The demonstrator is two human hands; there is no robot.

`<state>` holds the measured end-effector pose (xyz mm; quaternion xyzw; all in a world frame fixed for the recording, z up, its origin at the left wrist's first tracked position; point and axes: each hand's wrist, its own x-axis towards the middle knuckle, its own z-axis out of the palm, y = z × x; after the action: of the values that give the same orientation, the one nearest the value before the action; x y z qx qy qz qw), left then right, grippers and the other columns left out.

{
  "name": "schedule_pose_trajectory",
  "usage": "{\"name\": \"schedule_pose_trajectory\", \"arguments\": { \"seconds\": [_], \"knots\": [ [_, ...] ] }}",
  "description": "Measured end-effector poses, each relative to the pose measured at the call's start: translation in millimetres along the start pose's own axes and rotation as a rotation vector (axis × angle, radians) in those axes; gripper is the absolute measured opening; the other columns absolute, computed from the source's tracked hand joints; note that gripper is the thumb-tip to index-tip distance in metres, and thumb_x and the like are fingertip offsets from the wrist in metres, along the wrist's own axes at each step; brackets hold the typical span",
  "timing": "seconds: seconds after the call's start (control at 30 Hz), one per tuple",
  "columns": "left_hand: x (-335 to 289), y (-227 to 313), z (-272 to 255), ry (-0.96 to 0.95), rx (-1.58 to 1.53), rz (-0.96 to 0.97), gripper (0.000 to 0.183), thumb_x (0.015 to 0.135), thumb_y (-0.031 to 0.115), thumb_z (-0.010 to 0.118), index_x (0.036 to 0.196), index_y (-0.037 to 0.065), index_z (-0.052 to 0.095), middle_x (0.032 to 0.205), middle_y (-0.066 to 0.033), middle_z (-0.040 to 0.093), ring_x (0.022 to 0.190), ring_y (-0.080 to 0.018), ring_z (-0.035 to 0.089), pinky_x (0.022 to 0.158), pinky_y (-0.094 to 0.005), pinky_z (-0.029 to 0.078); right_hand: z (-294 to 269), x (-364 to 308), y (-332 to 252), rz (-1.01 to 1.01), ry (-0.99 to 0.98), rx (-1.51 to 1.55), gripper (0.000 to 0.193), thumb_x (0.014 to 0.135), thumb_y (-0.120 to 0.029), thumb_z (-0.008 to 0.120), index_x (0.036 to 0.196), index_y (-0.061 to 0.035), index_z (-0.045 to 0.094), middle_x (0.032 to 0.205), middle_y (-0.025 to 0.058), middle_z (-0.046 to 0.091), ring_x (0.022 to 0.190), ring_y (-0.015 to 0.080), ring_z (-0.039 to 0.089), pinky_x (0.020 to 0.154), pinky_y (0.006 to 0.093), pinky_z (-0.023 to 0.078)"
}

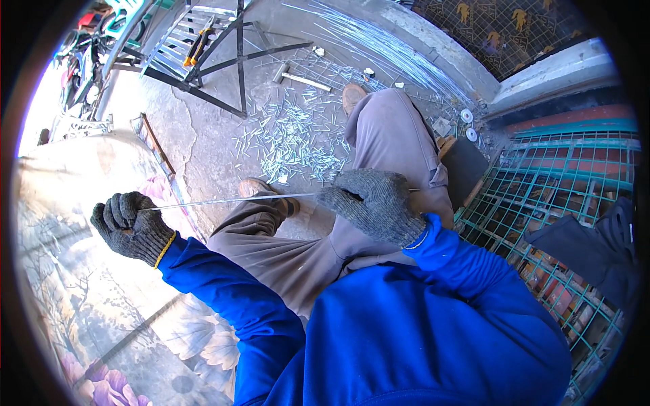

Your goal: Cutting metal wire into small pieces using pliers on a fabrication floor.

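Two gloved hands are gripping one thin metal rod [230, 199] above the lap: the left hand [132, 227] is curling its fingers around the rod's left end, and the right hand [372, 203] is closing in a fist over the other end. The rod is running level between them. Beyond the knees, short cut metal pieces [291, 139] are lying scattered on the concrete floor [203, 128], and a green wire mesh panel [555, 196] is lying at the right.

Your left hand [132, 227] is curling into a gloved fist, arm extending outward. Your right hand [374, 203] is gripping closed, wrist bending.
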<state>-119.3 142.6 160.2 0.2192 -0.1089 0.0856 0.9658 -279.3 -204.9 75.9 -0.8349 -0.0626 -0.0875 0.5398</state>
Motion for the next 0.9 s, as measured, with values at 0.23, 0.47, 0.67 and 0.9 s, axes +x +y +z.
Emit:
{"name": "schedule_pose_trajectory", "arguments": {
  "seconds": [0.23,0.47,0.67,0.9],
  "knots": [
    [-2,0,2,0.021,0.011,0.035,0.038,0.098,0.015,0.048,0.063,0.016,0.035,0.049,0.0045,0.031,0.041,-0.0091,0.028,0.041,-0.024,0.027,1,-1,1,-0.036,0.055,-0.013,0.022,0.084,-0.02,0.078,0.089,-0.0003,0.071,0.079,0.0143,0.07,0.067,0.026,0.069,0.059,0.0346,0.053],
    [-7,0,3,0.034,-0.006,0.036,0.038,0.098,0.014,0.048,0.063,0.016,0.034,0.05,0.0047,0.031,0.042,-0.0089,0.029,0.041,-0.0236,0.029,-3,-2,1,-0.076,0.069,0.012,0.022,0.083,-0.019,0.078,0.088,0.0009,0.07,0.079,0.016,0.069,0.067,0.0277,0.069,0.057,0.036,0.052],
    [-10,2,-1,0.03,-0.017,0.035,0.038,0.097,0.013,0.048,0.062,0.016,0.034,0.05,0.0047,0.031,0.042,-0.0091,0.029,0.042,-0.0232,0.029,-7,-5,2,-0.039,0.015,-0.006,0.022,0.088,-0.026,0.073,0.097,-0.0064,0.073,0.085,0.011,0.071,0.071,0.0262,0.07,0.06,0.0357,0.053],
    [-13,1,-5,0.042,-0.081,0.041,0.038,0.097,0.016,0.049,0.061,0.016,0.035,0.05,0.0039,0.032,0.042,-0.0094,0.028,0.042,-0.0243,0.028,-6,-3,-2,0.012,0.039,0.111,0.019,0.084,-0.017,0.076,0.093,0.0,0.07,0.083,0.0142,0.07,0.072,0.0268,0.069,0.062,0.0348,0.053]
  ]
}}
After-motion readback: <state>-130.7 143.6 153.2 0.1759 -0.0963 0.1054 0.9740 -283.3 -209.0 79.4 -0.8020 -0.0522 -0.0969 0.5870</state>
